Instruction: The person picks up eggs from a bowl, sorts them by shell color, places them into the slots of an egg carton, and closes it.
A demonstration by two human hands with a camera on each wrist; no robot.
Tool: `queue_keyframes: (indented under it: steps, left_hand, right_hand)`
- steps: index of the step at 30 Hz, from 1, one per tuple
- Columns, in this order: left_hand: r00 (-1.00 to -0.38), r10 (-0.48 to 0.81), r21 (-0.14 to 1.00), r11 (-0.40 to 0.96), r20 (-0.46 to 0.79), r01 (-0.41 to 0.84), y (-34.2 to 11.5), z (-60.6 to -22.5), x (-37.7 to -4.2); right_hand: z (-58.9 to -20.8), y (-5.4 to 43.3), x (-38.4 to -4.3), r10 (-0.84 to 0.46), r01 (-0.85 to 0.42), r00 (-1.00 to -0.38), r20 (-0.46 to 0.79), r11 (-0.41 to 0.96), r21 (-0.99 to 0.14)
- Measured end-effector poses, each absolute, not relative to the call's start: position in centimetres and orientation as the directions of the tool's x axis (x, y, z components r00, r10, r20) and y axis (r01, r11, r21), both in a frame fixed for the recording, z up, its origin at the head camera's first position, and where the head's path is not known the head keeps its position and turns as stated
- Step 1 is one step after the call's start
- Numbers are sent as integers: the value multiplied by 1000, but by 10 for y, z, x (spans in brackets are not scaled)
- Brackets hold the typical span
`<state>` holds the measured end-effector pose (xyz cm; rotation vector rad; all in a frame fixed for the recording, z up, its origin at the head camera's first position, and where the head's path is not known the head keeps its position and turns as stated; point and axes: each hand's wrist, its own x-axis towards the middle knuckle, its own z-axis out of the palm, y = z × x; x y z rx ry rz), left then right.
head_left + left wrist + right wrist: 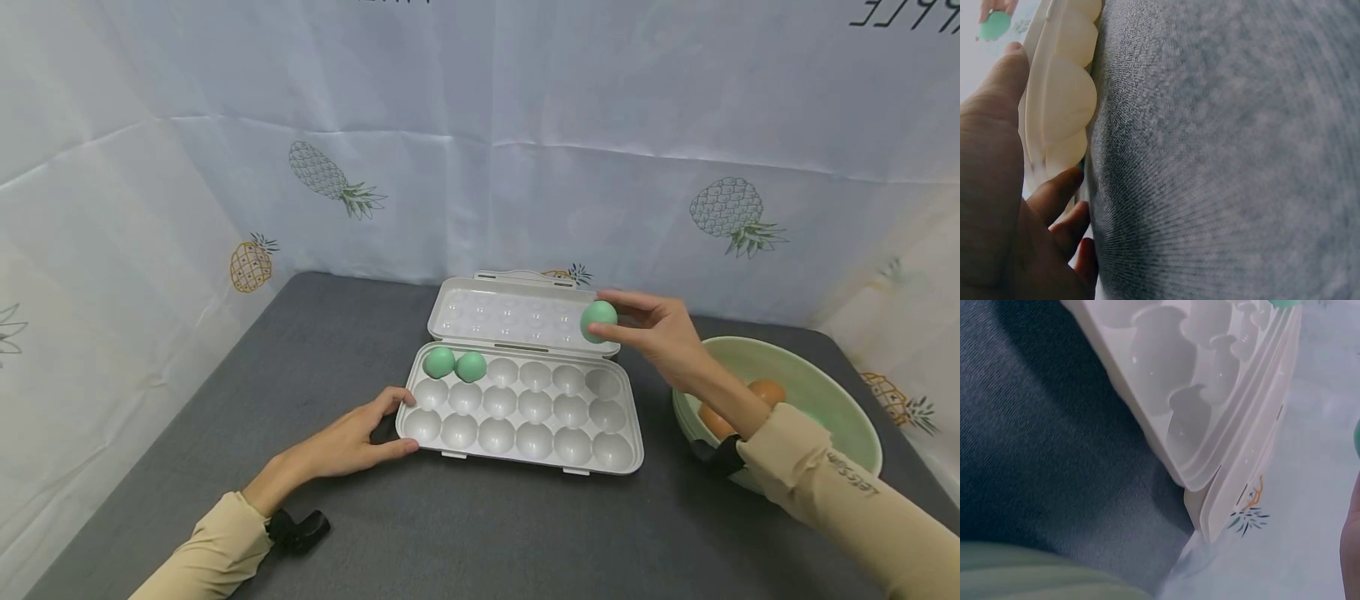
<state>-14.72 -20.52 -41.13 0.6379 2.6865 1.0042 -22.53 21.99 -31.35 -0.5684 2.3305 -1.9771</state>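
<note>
My right hand [663, 337] pinches a green egg [598, 322] between thumb and fingers, above the right end of the open lid [517, 310] of a white egg box [517, 408]. Two more green eggs sit side by side in the back row's leftmost cups, one at the corner [439, 362] and one beside it [471, 367]. With thumb and fingers, my left hand [348, 437] grips the box's front left corner. In the left wrist view the left thumb [1010, 72] lies along the rim and the other fingers curl by the rounded cup undersides.
A pale green bowl [817, 367] with orange-brown eggs [767, 392] stands at the right, partly behind my right forearm. The box rests on a dark grey table [345, 350]. A white curtain [480, 200] with pineapple prints hangs behind it.
</note>
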Motion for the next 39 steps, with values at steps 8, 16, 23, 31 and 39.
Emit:
queue_keyframes:
  steps: [8,16,23,31,39]
  left_hand:
    - [-888,459,662,676,-36,323,-206,-410,-147]
    - [-885,465,664,670,-27,331,-206,-410,-147]
    - [-883,469,671,664,-29,330,-206,-410,-148]
    - [-884,466,669,668,-34,327,-206,-411,-148]
    - [-882,469,672,667,-42,323,-205,-410,-148]
  right_hand:
    - [-320,202,-230,-307,-290,-923,233,153,-945]
    - [-329,175,-233,-325,-231,-934,152,223,-947]
    - [-338,148,-234,-357,-147,-933,55,234,-961]
    - [-348,121,-235,-352,-89,-936,-19,288,-954]
    - [-357,115,-236,-363,-71,-930,-64,349,-935]
